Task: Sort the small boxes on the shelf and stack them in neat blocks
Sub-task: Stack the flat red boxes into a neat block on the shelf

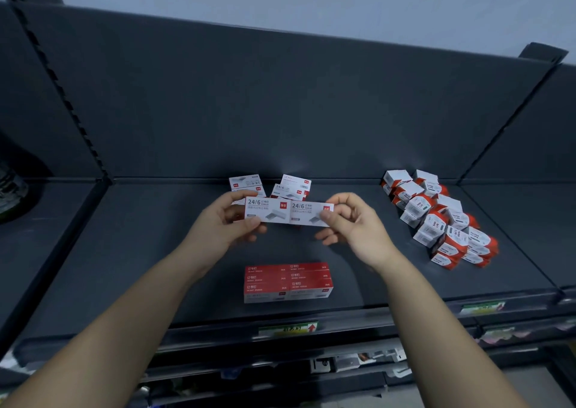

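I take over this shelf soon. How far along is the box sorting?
Done: one neat red block stands near the shelf front. In hand: left hand and right hand pinch two 24/6 boxes, held end to end. Left: loose boxes behind the hands and the jumbled pile at right.

Both forearms show bare from the bottom edge of the view up to the wrists. The left hand [218, 226] and the right hand [358, 226] are bare as well, with plain thumbnails trimmed short.
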{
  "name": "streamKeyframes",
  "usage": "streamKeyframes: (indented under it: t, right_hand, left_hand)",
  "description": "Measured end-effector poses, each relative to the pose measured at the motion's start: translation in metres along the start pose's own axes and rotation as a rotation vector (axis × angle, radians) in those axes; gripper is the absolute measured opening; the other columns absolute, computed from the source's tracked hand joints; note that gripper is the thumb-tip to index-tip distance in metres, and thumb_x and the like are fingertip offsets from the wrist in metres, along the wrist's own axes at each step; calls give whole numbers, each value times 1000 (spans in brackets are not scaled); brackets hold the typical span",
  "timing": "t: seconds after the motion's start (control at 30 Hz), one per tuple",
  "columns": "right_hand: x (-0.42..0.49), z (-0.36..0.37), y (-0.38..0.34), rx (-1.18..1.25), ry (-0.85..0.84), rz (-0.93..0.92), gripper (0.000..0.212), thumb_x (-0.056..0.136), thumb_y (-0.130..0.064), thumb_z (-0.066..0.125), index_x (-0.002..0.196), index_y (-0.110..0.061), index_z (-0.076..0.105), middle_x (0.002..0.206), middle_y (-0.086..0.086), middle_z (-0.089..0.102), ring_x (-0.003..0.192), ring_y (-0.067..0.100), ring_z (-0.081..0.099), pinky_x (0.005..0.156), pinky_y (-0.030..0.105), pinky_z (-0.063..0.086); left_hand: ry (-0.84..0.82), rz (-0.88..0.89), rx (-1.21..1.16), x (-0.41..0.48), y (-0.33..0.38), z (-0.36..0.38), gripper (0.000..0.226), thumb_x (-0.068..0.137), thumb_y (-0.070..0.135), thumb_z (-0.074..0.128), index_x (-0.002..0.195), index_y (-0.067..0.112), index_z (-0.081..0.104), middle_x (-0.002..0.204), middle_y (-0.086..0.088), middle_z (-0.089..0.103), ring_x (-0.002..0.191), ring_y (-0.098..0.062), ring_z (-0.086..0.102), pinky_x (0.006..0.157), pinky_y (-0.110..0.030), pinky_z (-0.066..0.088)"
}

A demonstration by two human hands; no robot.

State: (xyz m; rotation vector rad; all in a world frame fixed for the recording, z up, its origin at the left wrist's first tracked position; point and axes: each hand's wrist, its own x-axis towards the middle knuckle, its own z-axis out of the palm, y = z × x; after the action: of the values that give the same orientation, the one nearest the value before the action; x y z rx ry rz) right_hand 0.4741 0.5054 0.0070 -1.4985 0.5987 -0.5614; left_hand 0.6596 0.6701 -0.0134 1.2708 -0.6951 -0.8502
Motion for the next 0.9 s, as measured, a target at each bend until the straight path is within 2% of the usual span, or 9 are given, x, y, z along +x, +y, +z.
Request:
streamKeyframes:
  t: [0.1,0.23,0.37,0.47,0.53,0.67,0.73,0.9]
  right_hand:
    - [-5,0,-4,78,4,3,11,93,-5,60,101,-11,57,83,7,69,60,24,69,53,26,54]
    - [-10,3,-6,262,-19,22,19,93,-4,58,111,-8,63,102,14,72,75,23,72,66,25,58]
    - [-11,9,-8,439,-25,-11,21,85,-7,61,104,1,62,99,10,73,92,20,71,80,25,57]
    - [-11,12,-5,335,0,-45,18,82,-4,65,100,-2,65,99,4,74,95,20,70,85,27,57]
    - [-12,12,-3,250,21,-78,21,86,6,63,103,-5,65,105,5,74,98,23,70,90,30,56]
    - [-13,10,-7,125,33,-144,35,81,11,68,107,-12,63,101,-4,75,95,18,72,85,25,55]
    - [-14,10,-8,124,31,-153,37,80,12,68,105,-15,64,100,-2,75,94,16,71,84,24,55]
    - [-15,12,-5,157,39,-149,34,80,12,68,103,-13,64,103,4,74,99,20,70,84,26,55]
  left_hand:
    - [1,-2,-38,1,5,6,45,90,-3,60,122,28,57,101,-4,73,77,-14,70,63,-21,55]
    - [-33,-68,-126,0,14,12,32,92,-6,54,119,11,60,103,-9,70,84,-15,70,67,-19,55]
    - [-34,-59,-195,1,18,18,18,92,6,56,109,2,62,100,-8,72,90,-18,68,79,-24,57]
    - [13,-21,-65,2,16,20,8,89,7,62,94,9,68,100,-2,74,98,-19,68,94,-35,53]
    - [35,9,35,2,14,19,17,85,1,67,97,14,68,107,-2,73,103,-22,68,95,-38,51]
    - [96,75,138,-2,16,15,30,79,0,75,104,15,66,108,1,72,99,-15,70,87,-28,54]
    - [110,74,135,-4,18,16,32,78,0,76,105,15,65,106,3,73,96,-12,70,84,-23,55]
    - [99,1,9,-7,19,18,35,79,-3,72,107,14,61,100,1,76,97,-15,71,85,-24,57]
